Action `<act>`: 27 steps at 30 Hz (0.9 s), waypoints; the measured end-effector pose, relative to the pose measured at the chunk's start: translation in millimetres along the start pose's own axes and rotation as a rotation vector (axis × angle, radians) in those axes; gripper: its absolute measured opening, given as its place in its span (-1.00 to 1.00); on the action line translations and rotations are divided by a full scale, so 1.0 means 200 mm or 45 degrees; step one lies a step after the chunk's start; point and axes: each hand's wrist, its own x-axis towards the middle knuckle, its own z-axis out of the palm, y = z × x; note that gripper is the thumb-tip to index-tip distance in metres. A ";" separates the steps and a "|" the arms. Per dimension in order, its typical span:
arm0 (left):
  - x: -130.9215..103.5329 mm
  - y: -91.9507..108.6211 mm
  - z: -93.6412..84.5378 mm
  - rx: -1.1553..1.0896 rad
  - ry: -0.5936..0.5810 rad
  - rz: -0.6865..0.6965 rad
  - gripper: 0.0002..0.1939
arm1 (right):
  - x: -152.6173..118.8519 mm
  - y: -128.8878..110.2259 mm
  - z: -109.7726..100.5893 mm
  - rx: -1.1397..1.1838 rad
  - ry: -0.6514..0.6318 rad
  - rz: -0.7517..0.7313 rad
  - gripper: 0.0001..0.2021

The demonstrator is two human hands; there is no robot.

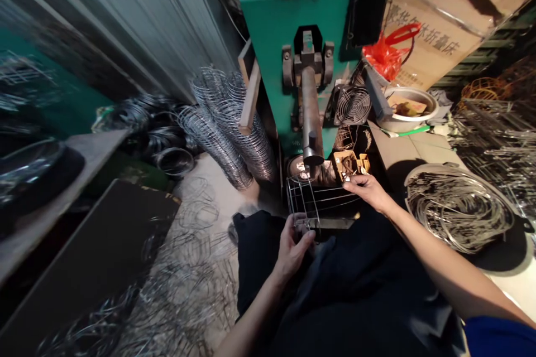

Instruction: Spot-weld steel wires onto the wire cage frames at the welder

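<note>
My left hand [295,242] is closed around the lower end of a small wire frame [302,201], which stands just below the machine's round metal arm [310,117]. To the right, my right hand [366,189] has its fingertips together at the front edge of a small yellow-brown tray [348,166] with small dark pieces in it. Whether those fingertips grip the tray or something small is too fine to tell. The green machine [272,67] rises in front of me.
Stacks of wire rings [221,134] stand left of the machine. A tub of wire hoops [460,206] is at the right, with a white bucket [408,122] behind it. Loose wire frames [188,268] cover the floor at lower left. A dark board [92,256] leans there.
</note>
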 end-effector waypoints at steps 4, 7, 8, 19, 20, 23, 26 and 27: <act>0.05 -0.02 0.00 0.019 -0.002 0.038 -0.44 | 0.05 -0.03 0.01 -0.003 0.059 -0.034 -0.43; 0.08 -0.03 -0.01 0.007 0.011 0.051 -0.40 | 0.08 -0.04 0.01 -0.046 0.063 -0.052 -0.43; 0.09 -0.04 -0.01 0.002 0.020 0.053 -0.39 | 0.09 -0.04 0.01 -0.060 0.062 -0.055 -0.42; 0.16 -0.06 -0.02 -0.057 0.027 0.071 -0.34 | 0.18 -0.06 0.00 -0.184 0.033 -0.035 -0.43; 0.16 -0.06 -0.02 -0.047 0.027 0.075 -0.33 | 0.18 -0.06 -0.01 -0.187 0.038 -0.031 -0.43; 0.18 -0.06 -0.01 -0.036 0.033 0.072 -0.32 | 0.20 -0.06 -0.01 -0.184 0.038 -0.021 -0.43; 0.19 -0.06 -0.01 -0.037 0.040 0.083 -0.31 | 0.21 -0.06 -0.02 -0.186 0.031 -0.025 -0.42; 0.19 -0.05 -0.01 -0.038 0.039 0.089 -0.30 | 0.21 -0.07 -0.02 -0.190 0.031 -0.031 -0.42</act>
